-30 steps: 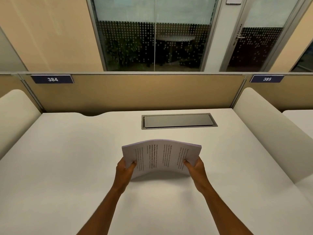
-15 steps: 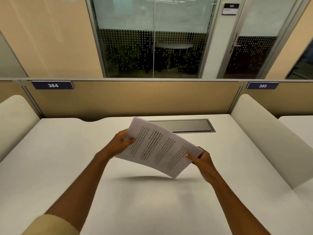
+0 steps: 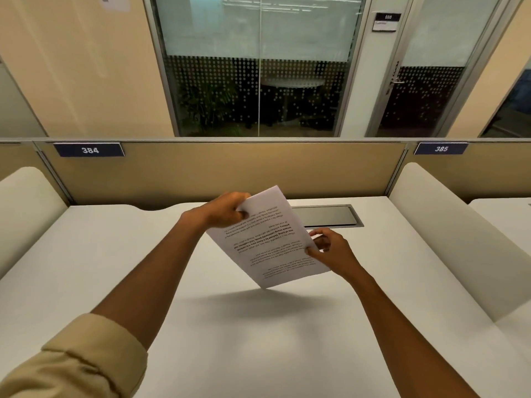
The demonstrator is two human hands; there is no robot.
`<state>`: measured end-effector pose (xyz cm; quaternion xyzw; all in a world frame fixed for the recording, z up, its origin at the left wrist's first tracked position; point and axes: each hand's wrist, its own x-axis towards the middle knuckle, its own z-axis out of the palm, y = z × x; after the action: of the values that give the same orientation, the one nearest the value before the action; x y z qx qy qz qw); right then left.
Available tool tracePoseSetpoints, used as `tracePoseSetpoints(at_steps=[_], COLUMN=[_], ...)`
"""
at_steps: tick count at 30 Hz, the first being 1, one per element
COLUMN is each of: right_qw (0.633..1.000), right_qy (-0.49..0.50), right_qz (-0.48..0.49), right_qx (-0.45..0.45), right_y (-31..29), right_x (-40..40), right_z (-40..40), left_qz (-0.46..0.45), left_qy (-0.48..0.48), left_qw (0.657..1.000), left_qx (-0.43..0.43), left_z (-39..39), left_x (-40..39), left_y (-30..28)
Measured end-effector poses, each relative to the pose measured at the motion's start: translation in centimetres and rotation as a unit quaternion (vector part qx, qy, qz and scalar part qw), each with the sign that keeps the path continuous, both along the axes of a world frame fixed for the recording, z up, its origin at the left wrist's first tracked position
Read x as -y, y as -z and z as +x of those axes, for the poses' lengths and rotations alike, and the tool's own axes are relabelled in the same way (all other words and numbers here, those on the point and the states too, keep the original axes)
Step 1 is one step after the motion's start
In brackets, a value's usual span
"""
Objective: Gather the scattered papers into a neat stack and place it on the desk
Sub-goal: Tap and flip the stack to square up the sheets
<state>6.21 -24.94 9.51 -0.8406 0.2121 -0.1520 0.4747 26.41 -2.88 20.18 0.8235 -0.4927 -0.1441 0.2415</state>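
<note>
Papers (image 3: 267, 239) are all in your hands as one stack, held in the air above the middle of the worktop (image 3: 86, 282); no loose sheets show anywhere on the surface. A second ago you held the stack level with both hands on its near edge, bowed upward. Since then you have swung it round, so it now hangs tilted, one corner pointing down toward the worktop and its shadow lying beneath it. That suggests the gathering is done and you are turning the stack, probably to square its edges before setting it down.

Your left hand (image 3: 227, 211) has risen and reached forward, arm stretched out, with fingers closed tight on the upper far corner of the stack. Your right hand (image 3: 330, 249) sits lower and nearer, at the stack's right edge; its thumb and fingertips pinch the edge lightly while the other fingers curl half open behind it.

The stack hangs in front of the dark hatch (image 3: 327, 215) set into the worktop and touches nothing but your hands. It has not yet been placed.
</note>
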Motion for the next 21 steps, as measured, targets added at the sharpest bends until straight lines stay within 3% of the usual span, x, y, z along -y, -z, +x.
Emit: tracePoseSetpoints(at_steps=[9,15,17,21], right_qw=[0.996,0.990,0.988,0.979], right_qy=[0.025,0.059,0.065,0.072], right_qz=[0.026,0.083,0.105,0.156], right_qx=[0.077,0.094,0.096,0.111], right_y=[-1.9,-1.1,-0.9,-0.7], right_x=[-3.6,-3.1,-2.7,-2.5], right_z=[1.9,0.8,0.1,-1.0], left_qz=[0.033,-0.071,-0.129,-0.229], left_qy=[0.016,-0.112,-0.164,-0.198], left_qw=[0.998,0.987,0.977,0.914], left_qx=[0.052,0.087,0.031,-0.268], left_z=[-2.2,-1.6,-1.2,-1.6], left_x=[2.6,0.9,-0.3,-2.5], left_y=[-0.9,0.7,2.1,5.0])
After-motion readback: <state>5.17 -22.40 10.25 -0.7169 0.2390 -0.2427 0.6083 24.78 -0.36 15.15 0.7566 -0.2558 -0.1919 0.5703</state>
